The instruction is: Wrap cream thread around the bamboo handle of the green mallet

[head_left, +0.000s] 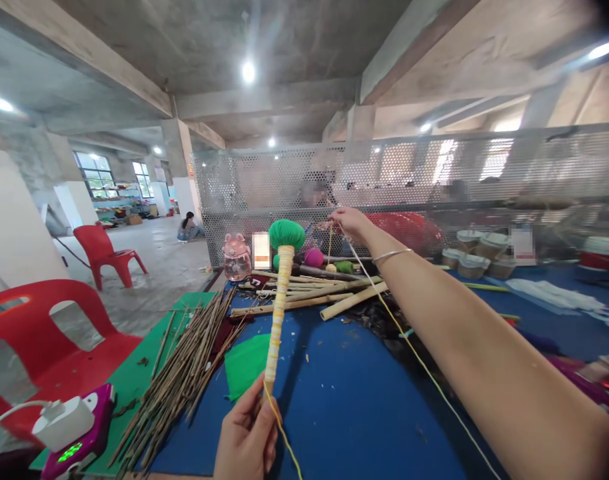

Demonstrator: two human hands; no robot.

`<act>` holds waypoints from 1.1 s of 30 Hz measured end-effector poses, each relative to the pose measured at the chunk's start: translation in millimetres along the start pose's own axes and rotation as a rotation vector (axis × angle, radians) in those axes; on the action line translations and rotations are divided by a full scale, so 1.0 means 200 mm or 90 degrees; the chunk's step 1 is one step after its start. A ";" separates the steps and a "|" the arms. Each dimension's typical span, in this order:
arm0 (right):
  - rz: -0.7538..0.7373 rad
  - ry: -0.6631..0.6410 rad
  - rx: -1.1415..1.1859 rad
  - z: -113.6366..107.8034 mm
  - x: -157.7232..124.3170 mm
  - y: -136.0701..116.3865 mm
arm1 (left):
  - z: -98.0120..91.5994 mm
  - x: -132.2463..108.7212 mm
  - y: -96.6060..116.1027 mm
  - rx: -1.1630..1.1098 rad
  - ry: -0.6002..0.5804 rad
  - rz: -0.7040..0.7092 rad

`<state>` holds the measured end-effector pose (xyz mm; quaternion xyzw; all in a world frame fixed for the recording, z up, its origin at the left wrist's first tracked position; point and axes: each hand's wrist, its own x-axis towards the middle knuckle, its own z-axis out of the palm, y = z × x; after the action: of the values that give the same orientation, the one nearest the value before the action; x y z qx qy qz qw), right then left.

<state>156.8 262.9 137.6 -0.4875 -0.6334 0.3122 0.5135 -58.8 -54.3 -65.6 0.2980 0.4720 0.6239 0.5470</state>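
Observation:
Upright in front of me stands a mallet-like stick (279, 300), its shaft wound with yellow and white yarn and topped by a round green cloth head (287, 234). My left hand (248, 430) is closed around its lower end, and a yellow strand runs down past the fingers. My right hand (352, 221) is raised to the right of the green head, apart from it, with fingertips pinched on yarn (379, 293). From that pinch a white-and-yellow strand hangs down under the forearm and out at the bottom.
Thin brown sticks (184, 373) and a green cloth piece (244, 367) lie left on the blue table (344, 400). Bamboo pieces (354, 300), yarn balls and a pink bottle (237, 257) are behind. Several cups (472, 260) stand right, before a mesh panel (394, 167). Red chairs (59, 333) are left.

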 end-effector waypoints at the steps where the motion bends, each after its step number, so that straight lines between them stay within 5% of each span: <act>1: -0.029 -0.004 0.021 0.00 0.01 -0.04 | 0.00 0.00 0.00 -0.001 0.000 0.004; 10: -0.283 -0.064 0.082 -0.10 -0.08 -0.46 | -0.01 0.01 -0.02 0.015 -0.021 0.037; 16: -0.325 -0.036 0.111 -0.23 -0.36 -0.84 | 0.01 -0.02 0.01 0.031 -0.033 0.054; 23: -0.440 -0.130 0.129 -0.41 -0.77 -1.11 | 0.01 -0.02 0.02 0.032 -0.054 0.087; 26: -0.471 -0.147 0.085 -0.45 -1.03 -1.11 | 0.01 -0.02 0.03 0.037 -0.068 0.114; 29: -0.399 -0.197 0.012 -0.46 -1.34 -0.97 | 0.01 -0.02 0.03 0.035 -0.074 0.126; 33: -0.103 -0.615 -0.315 -0.44 -1.78 -0.56 | 0.01 -0.02 0.03 0.027 -0.083 0.137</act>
<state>206.5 -117.2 140.3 -0.3451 -0.8869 0.3018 0.0569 -58.8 -57.5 -58.4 0.3981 0.4136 0.6483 0.5001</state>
